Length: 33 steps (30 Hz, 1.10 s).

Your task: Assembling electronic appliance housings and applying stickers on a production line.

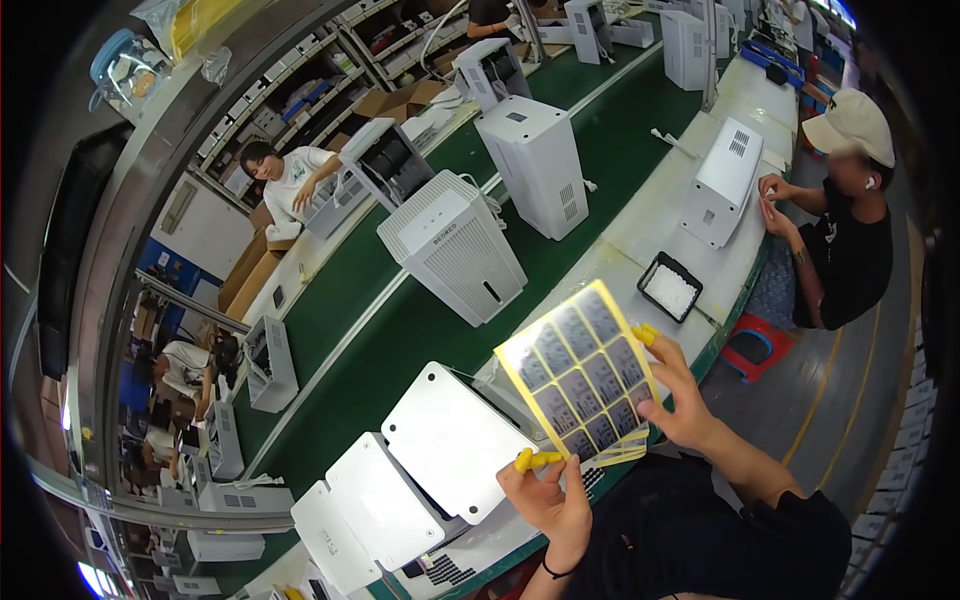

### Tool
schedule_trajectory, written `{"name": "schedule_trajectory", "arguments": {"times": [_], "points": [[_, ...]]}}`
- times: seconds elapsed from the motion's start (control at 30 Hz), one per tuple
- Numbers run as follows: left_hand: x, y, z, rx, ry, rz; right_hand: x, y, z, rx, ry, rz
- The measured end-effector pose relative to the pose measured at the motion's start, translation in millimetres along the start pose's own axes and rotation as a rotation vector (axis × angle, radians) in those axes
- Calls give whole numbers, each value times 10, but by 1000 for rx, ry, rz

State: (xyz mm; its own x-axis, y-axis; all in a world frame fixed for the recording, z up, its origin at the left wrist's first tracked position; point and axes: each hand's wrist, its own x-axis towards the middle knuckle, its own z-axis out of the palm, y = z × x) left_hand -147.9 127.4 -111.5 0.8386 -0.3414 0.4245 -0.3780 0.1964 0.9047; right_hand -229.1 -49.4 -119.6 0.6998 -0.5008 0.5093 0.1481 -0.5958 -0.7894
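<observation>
So the person's got a yellow-edged sheet of silvery rectangular labels [580, 365] up in front of them, tilted, near the edge of the pale worktop [618, 262]. Both hands are on it: the left hand [553, 508] pinches the lower corner, thumb and a yellow-covered fingertip [537, 460], while the right hand [685, 400] grips the right edge, also with yellow on a finger. More yellow-edged sheets [628, 452] poke out just below. Left of it sits a white boxy appliance casing [455, 435]. Beyond the right hand there's a black rectangular tray [658, 309] of small white pieces [672, 288], and a co-worker in a beige cap [850, 240] sits further along.
</observation>
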Motion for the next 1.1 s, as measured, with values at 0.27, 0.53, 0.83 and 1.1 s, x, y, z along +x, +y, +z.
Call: {"name": "schedule_trajectory", "arguments": {"times": [0.27, 0.53, 0.83, 1.1], "points": [[62, 60, -16, 716, 72, 652, -21, -152, -110, 153, -240, 38], [293, 237, -141, 295, -628, -9, 102, -380, -110, 77, -287, -141], [286, 353, -239, 106, -829, -417, 152, -557, -1, -11, -99, -131], [244, 301, -396, 57, -876, -486, 95, -502, 114, 377, -351, 111]]}}
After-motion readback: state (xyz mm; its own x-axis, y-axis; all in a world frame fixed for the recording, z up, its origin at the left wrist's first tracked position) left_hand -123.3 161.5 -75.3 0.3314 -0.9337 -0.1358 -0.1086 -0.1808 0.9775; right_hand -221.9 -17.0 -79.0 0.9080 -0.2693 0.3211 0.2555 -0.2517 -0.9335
